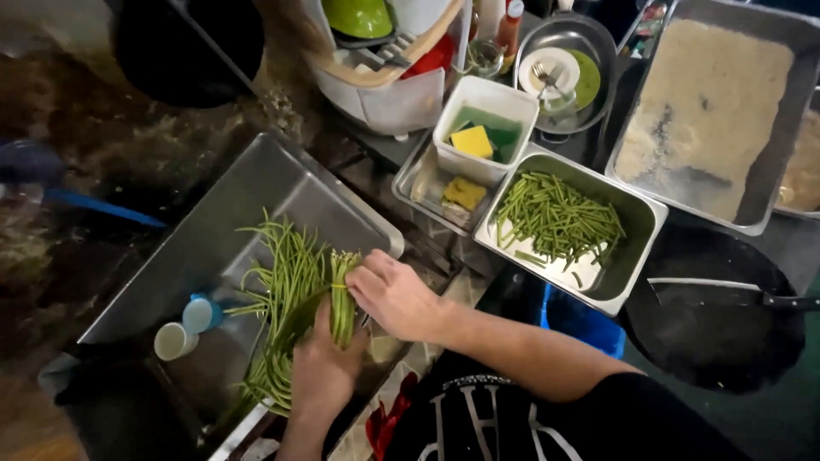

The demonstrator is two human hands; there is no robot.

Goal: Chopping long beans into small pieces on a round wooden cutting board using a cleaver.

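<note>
My left hand (323, 363) grips a bunch of long green beans (342, 290) held upright over a steel sink (256, 188). My right hand (395, 294) rests on the same bunch near its top, fingers curled round the stems. More long beans (286, 290) lie loose in the sink to the left of the bunch. A steel tray (632, 256) to the right holds short cut bean pieces (559, 222).
Two small cups (190, 326) lie in the sink. A white tub with sponges (483, 128) stands behind the tray. A large steel pan of pale crumbs (709, 111) sits at the far right, a black wok (713, 316) below it, a dish rack (384, 51) at the back.
</note>
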